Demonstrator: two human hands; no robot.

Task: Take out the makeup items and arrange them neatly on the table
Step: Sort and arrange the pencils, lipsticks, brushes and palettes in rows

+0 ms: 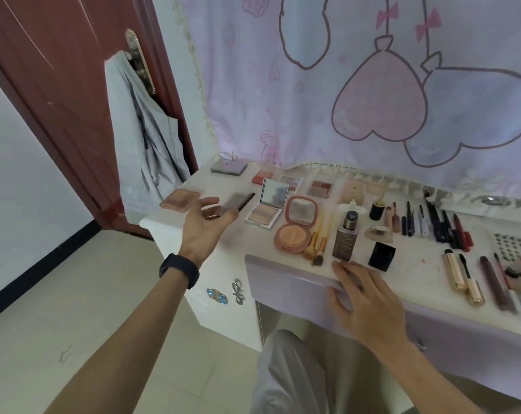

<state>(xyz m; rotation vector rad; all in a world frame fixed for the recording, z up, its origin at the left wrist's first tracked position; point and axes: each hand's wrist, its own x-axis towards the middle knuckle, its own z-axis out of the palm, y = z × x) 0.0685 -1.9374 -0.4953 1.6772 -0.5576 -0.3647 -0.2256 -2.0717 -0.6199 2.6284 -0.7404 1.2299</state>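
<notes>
Makeup lies spread over the white dressing table (pixel 223 237). At its left end are a pink palette (pixel 180 199), a dark palette (pixel 236 202), and an open mirrored compact (pixel 266 208). A round pink compact (pixel 295 227), two gold brushes (pixel 319 237), a foundation bottle (pixel 345 236) and a black cube (pixel 381 256) sit in the middle. Pencils and liners (pixel 432 222) line the right, with gold tubes (pixel 462 276) nearer me. My left hand (pixel 204 224) hovers open and blurred beside the dark palette. My right hand (pixel 365 297) rests flat on the lilac drawer front (pixel 283 282), fingers spread, holding nothing.
A pink curtain with heart drawings (pixel 372 94) hangs behind the table. A brown door (pixel 59 85) with a grey garment (pixel 145 138) on its handle stands at the left. My knee (pixel 289 372) is under the table's front edge. A lash tray (pixel 513 246) lies far right.
</notes>
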